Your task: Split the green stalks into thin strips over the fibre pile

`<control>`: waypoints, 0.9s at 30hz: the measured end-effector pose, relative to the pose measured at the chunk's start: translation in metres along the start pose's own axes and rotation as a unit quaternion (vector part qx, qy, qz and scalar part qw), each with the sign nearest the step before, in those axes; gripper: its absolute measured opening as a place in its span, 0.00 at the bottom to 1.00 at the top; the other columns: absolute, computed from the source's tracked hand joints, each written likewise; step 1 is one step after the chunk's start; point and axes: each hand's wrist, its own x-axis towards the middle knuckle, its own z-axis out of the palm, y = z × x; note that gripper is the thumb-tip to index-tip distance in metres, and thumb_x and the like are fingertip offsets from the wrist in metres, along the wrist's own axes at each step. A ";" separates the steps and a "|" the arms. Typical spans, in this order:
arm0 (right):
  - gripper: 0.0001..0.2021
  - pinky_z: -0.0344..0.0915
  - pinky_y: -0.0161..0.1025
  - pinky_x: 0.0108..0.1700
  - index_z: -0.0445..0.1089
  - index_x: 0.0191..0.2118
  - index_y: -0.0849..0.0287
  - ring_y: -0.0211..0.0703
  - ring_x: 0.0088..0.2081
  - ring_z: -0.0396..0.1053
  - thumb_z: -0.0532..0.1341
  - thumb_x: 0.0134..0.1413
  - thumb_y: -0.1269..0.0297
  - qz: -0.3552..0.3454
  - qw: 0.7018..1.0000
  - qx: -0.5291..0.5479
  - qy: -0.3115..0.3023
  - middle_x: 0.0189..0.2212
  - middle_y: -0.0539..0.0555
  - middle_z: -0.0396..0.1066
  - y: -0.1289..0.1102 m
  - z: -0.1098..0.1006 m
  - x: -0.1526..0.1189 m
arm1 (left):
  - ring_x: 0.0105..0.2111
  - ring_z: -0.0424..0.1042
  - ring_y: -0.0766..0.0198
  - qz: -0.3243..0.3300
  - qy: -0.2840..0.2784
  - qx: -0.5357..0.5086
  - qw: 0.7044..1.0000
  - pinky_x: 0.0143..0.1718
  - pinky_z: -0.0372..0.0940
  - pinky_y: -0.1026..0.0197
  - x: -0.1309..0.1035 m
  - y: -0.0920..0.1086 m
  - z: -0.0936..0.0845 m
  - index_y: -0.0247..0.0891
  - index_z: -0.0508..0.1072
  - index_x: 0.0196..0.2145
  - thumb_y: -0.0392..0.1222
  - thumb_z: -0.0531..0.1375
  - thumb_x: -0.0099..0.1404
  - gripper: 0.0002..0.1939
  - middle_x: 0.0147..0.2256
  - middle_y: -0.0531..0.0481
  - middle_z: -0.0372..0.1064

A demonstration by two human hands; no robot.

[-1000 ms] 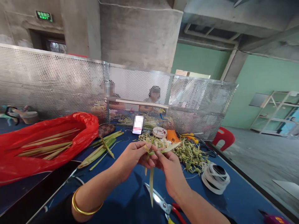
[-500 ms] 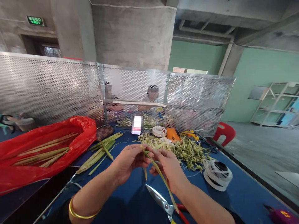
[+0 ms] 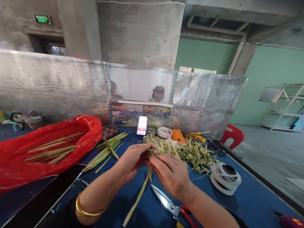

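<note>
Near the middle of the view, my left hand (image 3: pixel 134 158) pinches a small green leaf piece at its fingertips. My right hand (image 3: pixel 172 174) is closed against the same spot, its fingertips touching the left ones. A long pale-green leaf strip (image 3: pixel 139 196) hangs from between both hands down toward the table's front. The exact point where the strip is folded or joined is hidden by my fingers. Below my right hand, scissors (image 3: pixel 169 204) with red handles lie on the blue table (image 3: pixel 114 202), blades pointing away from me.
A red plastic bag (image 3: pixel 90 126) with long leaf strips lies left, beside loose leaves (image 3: pixel 102 156). Behind my hands are a pile of small woven pieces (image 3: pixel 197 155), a phone (image 3: pixel 142 125) and a tape roll (image 3: pixel 164 132). A white cord spool (image 3: pixel 225 179) stands right. A perforated metal screen (image 3: pixel 140 82) rises behind.
The long leaf strip has swung from the right, across my right wrist, to hang down leftward. My right hand has turned over, its back now facing up. The view has shifted slightly.
</note>
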 end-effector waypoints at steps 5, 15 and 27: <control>0.13 0.65 0.44 0.40 0.67 0.46 0.62 0.44 0.37 0.70 0.55 0.55 0.72 0.149 0.980 0.119 0.062 0.35 0.57 0.73 0.018 -0.018 0.009 | 0.21 0.69 0.71 -0.016 -0.061 0.069 0.996 0.24 0.65 0.69 -0.005 0.001 0.002 0.32 0.76 0.33 0.43 0.60 0.60 0.10 0.27 0.49 0.72; 0.09 0.59 0.34 0.28 0.70 0.22 0.60 0.34 0.22 0.61 0.65 0.45 0.61 0.550 0.671 0.497 -0.021 0.17 0.46 0.65 0.018 -0.012 0.020 | 0.20 0.68 0.71 -0.060 -0.093 0.137 0.984 0.21 0.62 0.70 -0.006 -0.013 0.016 0.33 0.72 0.33 0.51 0.62 0.56 0.17 0.26 0.50 0.72; 0.12 0.53 0.31 0.18 0.66 0.21 0.61 0.32 0.14 0.58 0.67 0.37 0.59 0.633 0.540 0.554 -0.027 0.11 0.45 0.61 0.020 0.009 0.009 | 0.17 0.65 0.71 0.013 -0.058 0.110 0.992 0.20 0.61 0.68 -0.006 -0.020 0.018 0.37 0.67 0.35 0.49 0.63 0.57 0.15 0.23 0.52 0.72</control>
